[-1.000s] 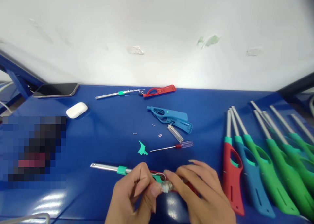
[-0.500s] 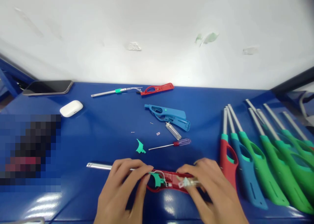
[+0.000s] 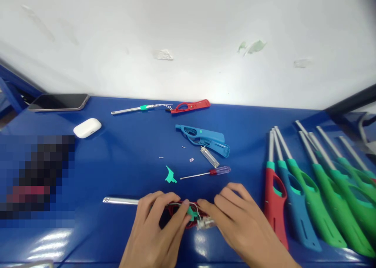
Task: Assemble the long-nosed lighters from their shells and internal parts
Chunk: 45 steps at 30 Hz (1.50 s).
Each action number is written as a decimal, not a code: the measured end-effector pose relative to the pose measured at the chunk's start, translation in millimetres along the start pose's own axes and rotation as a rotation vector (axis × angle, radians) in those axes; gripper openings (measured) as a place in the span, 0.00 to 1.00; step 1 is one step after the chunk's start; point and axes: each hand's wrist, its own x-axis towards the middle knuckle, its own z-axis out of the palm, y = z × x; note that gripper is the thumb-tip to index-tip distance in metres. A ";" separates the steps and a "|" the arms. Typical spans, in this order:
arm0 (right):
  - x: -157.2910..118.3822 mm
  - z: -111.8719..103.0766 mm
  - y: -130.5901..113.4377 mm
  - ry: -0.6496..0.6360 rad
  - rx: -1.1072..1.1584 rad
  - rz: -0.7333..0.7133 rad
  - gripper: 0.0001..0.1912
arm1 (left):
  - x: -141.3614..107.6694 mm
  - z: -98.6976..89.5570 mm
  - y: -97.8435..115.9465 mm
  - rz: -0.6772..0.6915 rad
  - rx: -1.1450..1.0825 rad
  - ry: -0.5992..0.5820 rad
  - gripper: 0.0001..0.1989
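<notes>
A red lighter shell (image 3: 192,225) lies at the front of the blue table, largely covered by both hands. From its left end extends a metal tube (image 3: 120,200). My left hand (image 3: 160,225) is closed on the shell, with thumb and fingertips at the green trigger (image 3: 192,214). White wires curve over the shell beside the trigger. My right hand (image 3: 235,221) reaches over the shell's right part, its fingers bent around a clear fuel tank (image 3: 206,222) that lies partly hidden under them.
Behind the hands lie a screwdriver (image 3: 202,174), a loose green trigger (image 3: 170,175), another clear tank (image 3: 209,157), blue shells (image 3: 205,137) and an opened red lighter (image 3: 190,106). Several lighters (image 3: 305,197) stand side by side at right. A phone (image 3: 60,102) and white case (image 3: 87,128) are at left.
My right hand has moved left along the shell, carrying the clear tank toward the green trigger. My left thumb has shifted right onto the trigger area. The view has moved slightly.
</notes>
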 end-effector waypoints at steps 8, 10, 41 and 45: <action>7.3 -1.1 -0.5 0.002 -0.088 -0.095 0.20 | 3.7 -0.9 4.6 -0.028 -0.099 0.016 0.19; 8.2 -0.8 -0.7 0.004 -0.098 -0.105 0.19 | 4.5 -1.8 5.3 -0.028 -0.107 0.018 0.18; 14.9 -0.9 8.4 0.003 -0.100 -0.214 0.26 | 12.9 4.7 7.1 -0.019 -0.134 0.082 0.12; 14.9 1.1 8.6 -0.009 -0.074 -0.151 0.24 | 12.1 4.3 6.9 -0.023 -0.139 0.087 0.11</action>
